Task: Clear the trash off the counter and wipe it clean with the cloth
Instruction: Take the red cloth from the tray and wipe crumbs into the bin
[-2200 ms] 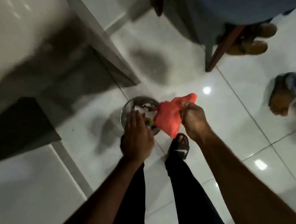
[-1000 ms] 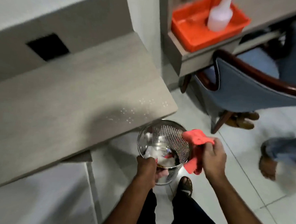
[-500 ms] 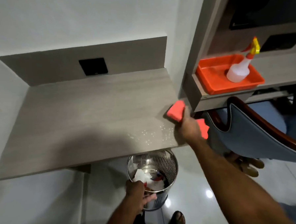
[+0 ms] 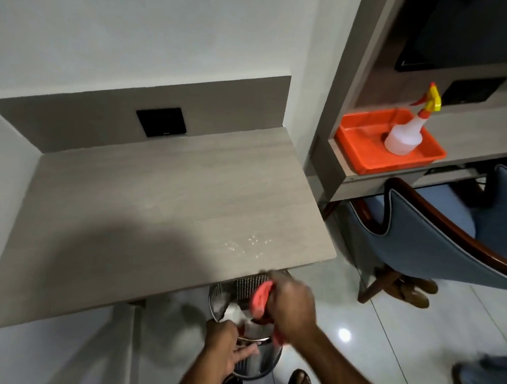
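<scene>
A black wall plate [image 4: 161, 122] sits in the backsplash above the far edge of the desk [image 4: 134, 209], whose pale wood-grain top carries only a scatter of small white specks [image 4: 248, 246] near its front right corner. Just below the desk's front edge stands a perforated metal bin [image 4: 243, 286] with white crumpled trash [image 4: 234, 311] inside. The left hand [image 4: 227, 350] grips the bin's near rim, fingers curled over the outside wall. The right hand [image 4: 291, 308] is closed around the red cloth [image 4: 261, 298] and held over the bin's mouth (it is motion-blurred, so whether the cloth touches the rim is hard to say). Right of the desk, a shelf [image 4: 472, 135] holds an orange tray [image 4: 363, 150] at its left end, with a white spray bottle [image 4: 405, 135] standing upright in it. Below the shelf is a blue chair [image 4: 431, 245] with a dark wooden frame.
</scene>
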Demonstrator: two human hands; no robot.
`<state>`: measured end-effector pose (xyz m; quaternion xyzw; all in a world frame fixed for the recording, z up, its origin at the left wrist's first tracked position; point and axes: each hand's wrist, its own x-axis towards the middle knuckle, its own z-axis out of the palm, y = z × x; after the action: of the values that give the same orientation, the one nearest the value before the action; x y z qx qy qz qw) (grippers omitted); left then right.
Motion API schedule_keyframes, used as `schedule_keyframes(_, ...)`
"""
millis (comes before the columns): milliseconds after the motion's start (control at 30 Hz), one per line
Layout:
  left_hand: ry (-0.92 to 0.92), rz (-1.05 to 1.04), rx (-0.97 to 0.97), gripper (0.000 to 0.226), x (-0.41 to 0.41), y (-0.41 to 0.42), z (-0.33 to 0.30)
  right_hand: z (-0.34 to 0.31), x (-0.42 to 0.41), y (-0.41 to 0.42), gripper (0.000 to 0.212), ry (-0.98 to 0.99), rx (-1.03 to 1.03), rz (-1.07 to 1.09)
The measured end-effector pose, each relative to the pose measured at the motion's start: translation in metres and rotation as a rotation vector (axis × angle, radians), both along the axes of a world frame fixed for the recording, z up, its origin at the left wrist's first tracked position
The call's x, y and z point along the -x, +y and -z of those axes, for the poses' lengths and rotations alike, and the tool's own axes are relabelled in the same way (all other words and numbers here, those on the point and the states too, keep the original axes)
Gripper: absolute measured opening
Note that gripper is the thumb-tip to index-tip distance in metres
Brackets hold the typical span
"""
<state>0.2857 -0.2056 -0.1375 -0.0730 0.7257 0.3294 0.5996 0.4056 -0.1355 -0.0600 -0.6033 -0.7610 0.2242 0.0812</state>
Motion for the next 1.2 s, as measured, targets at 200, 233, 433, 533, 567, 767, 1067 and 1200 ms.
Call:
schedule_keyframes(200,0.007,-0.006,-0.014,0.028,0.011,-0.003,-0.009,-0.043,0.034,0.127,0.027,0.082,-0.341,0.247)
schedule_keyframes(233,0.003,-0.011,-0.02,0.027,0.012,-0.004,-0.01,-0.034,0.045,0.141,0.029,0.034,-0.248,0.185)
schedule_keyframes(433,-0.02,0.042,-0.058,0.021,0.033,-0.015,-0.005,0.028,0.094,0.1,0.039,-0.258,-0.164,-0.313)
schedule_keyframes(533,-0.002,0.072,-0.04,0.028,0.042,-0.02,-0.004,0.039,0.072,0.026,0.042,-0.128,-0.168,-0.505)
schedule_keyframes(567,-0.001,0.076,-0.044,0.026,0.045,-0.02,-0.005,0.043,0.057,0.004,0.045,-0.086,-0.134,-0.516)
schedule_keyframes(767,0.014,0.157,-0.039,0.022,0.033,-0.016,0.015,0.062,-0.01,-0.054,0.038,0.102,-0.106,-0.282)
schedule_keyframes(1067,0.008,0.335,0.088,0.025,-0.033,-0.013,0.169,0.188,-0.074,-0.062,0.062,0.227,0.107,0.446)
schedule_keyframes(1200,-0.036,0.39,0.149,0.033,-0.062,0.003,0.258,0.276,-0.104,-0.057,0.046,0.197,0.19,0.48)
